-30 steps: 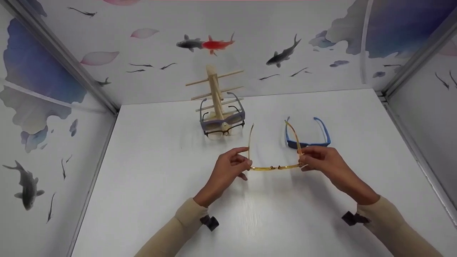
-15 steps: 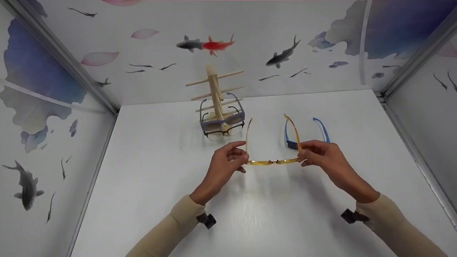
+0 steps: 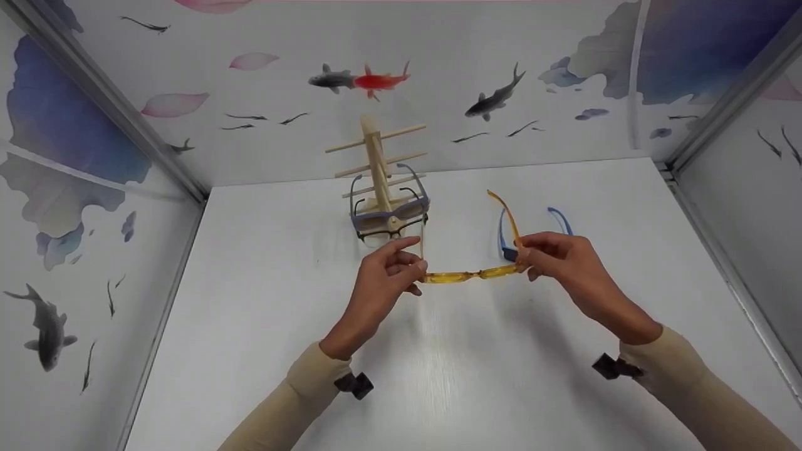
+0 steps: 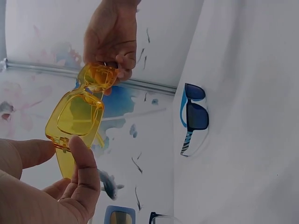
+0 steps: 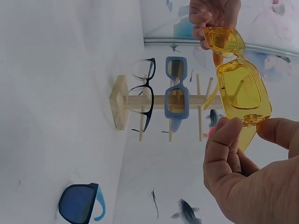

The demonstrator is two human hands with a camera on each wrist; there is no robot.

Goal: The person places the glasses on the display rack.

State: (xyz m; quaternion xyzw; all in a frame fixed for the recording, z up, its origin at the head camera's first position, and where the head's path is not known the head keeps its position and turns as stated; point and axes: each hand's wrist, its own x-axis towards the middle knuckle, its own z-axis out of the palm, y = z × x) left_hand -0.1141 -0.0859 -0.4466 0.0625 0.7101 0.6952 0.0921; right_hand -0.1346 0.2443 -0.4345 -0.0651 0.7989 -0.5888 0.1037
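Both hands hold a pair of yellow see-through glasses [image 3: 446, 277] above the table, temples spread and pointing away. My left hand [image 3: 383, 285] pinches the left hinge corner between thumb and fingers. At the right hinge corner, my right hand [image 3: 567, 272] pinches the frame the same way. Beyond them stands a wooden display rack [image 3: 376, 163] with crossbars. Its lower bars bear grey-blue sunglasses [image 5: 176, 88] and, below these, dark-rimmed clear glasses [image 5: 148, 91]. Blue sunglasses [image 4: 196, 109] rest on the table behind my right hand, which partly hides them in the head view.
The white table [image 3: 263, 326] is bounded by a back wall [image 3: 438, 37] and side walls printed with fish and petals. The rack stands near the table's back edge, its upper crossbars [image 3: 404, 131] bare.
Both hands have carried the yellow glasses away from the body and slightly left, towards the rack. The front of the glasses has tilted, so more of the lenses shows. The grips are unchanged.
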